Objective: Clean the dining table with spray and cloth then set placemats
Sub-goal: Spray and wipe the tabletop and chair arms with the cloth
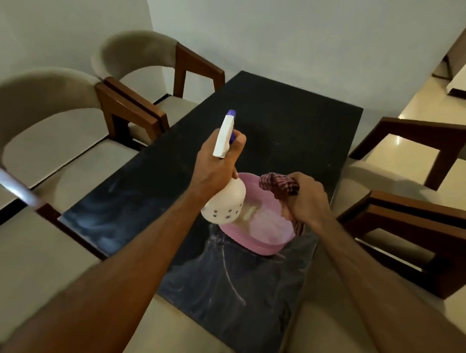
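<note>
Two hands busy over the dark table [276, 117]: left hand [215, 165] wraps the white spray bottle [224, 201], right hand [306, 197] clutches the striped cloth [279, 183] above the near pink bowl [260, 231].

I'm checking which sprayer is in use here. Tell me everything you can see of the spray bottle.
The spray bottle has a rounded white body that looks plastic, marked with small dark spots, and a white trigger head tipped with a purple nozzle. The left hand grips its neck, a finger on the trigger. It is held up above the dark table, tilted, nozzle pointing away, beside the pink bowl. Its fill level cannot be seen.
</note>
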